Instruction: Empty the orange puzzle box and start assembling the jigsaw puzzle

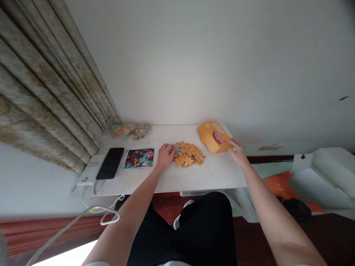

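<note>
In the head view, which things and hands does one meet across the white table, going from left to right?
Black phone → colourful picture card → left hand → puzzle piece pile → orange box → right hand.

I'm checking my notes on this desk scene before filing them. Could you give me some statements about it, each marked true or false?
1. The left hand is at the left edge of the pile of puzzle pieces. True.
2. The right hand is at the orange box. True.
3. The orange box lies to the left of the pile. False: it lies to the right of it.
4. The printed picture lies between the phone and the left hand. True.
5. The phone's screen is brightly lit. False: it is dark.
6. The curtain hangs at the right of the view. False: it hangs at the left.
</note>
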`<state>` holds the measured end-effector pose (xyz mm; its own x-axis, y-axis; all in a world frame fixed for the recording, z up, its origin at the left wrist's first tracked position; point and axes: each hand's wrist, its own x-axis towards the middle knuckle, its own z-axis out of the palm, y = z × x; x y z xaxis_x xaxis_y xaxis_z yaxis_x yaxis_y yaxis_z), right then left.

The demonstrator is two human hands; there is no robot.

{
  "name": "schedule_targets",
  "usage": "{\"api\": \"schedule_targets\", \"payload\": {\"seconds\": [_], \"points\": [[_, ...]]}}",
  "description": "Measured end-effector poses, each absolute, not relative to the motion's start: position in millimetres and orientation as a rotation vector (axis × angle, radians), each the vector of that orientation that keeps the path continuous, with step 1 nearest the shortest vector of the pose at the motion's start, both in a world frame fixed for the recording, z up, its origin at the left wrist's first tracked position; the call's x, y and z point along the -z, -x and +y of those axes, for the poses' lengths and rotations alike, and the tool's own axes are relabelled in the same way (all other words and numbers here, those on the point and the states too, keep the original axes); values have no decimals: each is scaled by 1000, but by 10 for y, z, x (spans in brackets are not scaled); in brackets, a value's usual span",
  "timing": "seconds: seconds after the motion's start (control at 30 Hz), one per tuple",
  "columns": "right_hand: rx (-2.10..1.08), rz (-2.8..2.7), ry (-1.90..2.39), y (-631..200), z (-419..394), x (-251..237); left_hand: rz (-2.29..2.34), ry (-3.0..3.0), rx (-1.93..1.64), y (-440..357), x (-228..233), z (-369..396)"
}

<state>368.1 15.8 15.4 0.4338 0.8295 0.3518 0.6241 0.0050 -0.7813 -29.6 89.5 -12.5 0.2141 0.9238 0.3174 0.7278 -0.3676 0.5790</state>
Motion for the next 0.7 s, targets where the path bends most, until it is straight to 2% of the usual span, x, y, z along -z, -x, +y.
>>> {"api": "schedule_targets", "payload": {"seconds": [0.17,0.3,0.6,0.7], "points": [[-6,-1415,1933,-3157,137,-161,1495,-2208,-934,297,142,899],[3,-1336,1985,-2964,287,-82,1474,-2219,-924,308,145,883],[-57,-1767,1889,-3672,573,-116,1417,-2234,-950,323,183,879],[60,-1753,2027,-3773,689,-155,1420,-2251,-944,307,202,886]]}}
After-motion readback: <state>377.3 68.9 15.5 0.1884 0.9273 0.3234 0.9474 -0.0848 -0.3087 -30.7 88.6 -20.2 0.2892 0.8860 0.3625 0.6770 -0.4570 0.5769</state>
